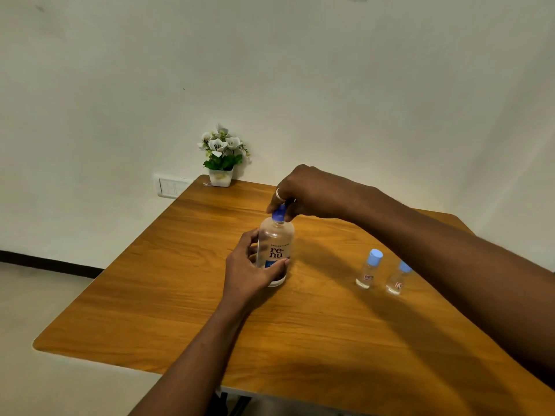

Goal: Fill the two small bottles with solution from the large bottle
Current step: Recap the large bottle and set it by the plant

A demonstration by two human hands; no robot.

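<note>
A large clear bottle point(277, 244) with a "renu" label stands upright on the wooden table point(180, 310), near its middle. My left hand point(249, 271) wraps around the lower part of this bottle. My right hand point(303, 192) reaches over from the right and pinches its blue cap point(279, 213) from above. Two small clear bottles with light blue caps stand upright to the right, one point(370, 269) just left of the other point(398, 279). My right forearm passes above and behind them.
A small white pot with artificial white flowers point(222, 157) stands at the table's far left corner against the wall. A wall switch plate point(169, 186) sits left of it. The table's left edge drops to a pale floor.
</note>
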